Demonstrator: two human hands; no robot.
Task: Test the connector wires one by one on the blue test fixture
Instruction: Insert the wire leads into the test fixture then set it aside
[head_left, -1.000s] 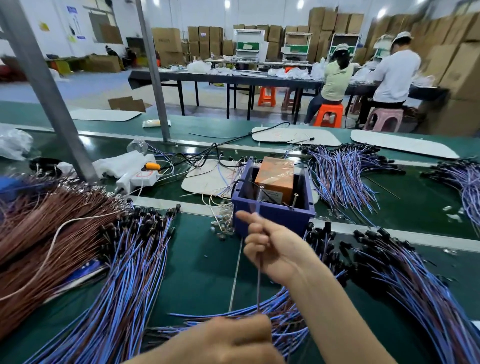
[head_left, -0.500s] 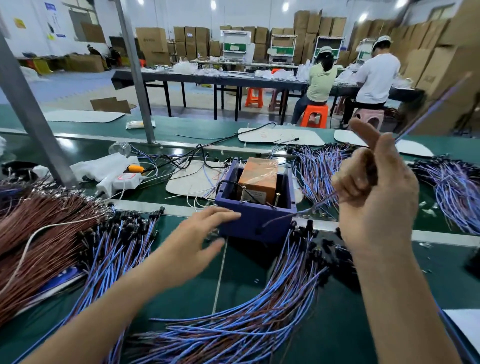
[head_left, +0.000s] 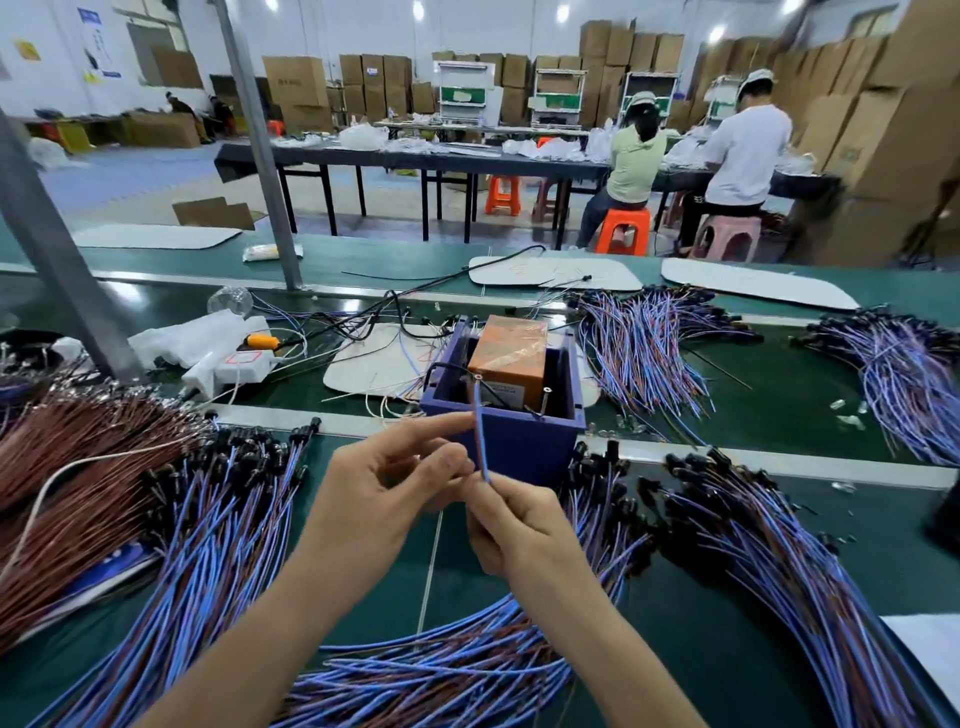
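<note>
Just in front of the blue test fixture (head_left: 530, 447), the left hand (head_left: 384, 493) is relaxed, its forefinger only touching the connector wire (head_left: 480, 441). The right hand (head_left: 519, 530) pinches this wire lower. I think the ring end (head_left: 476, 379) must touch the fixture's inside steadily, without shaking.

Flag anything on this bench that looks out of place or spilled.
Small clear bits lie scattered on the green belt right of the blue test fixture, like spilled parts. One white wire snakes across the brown wire pile. Otherwise nothing stands out.
</note>
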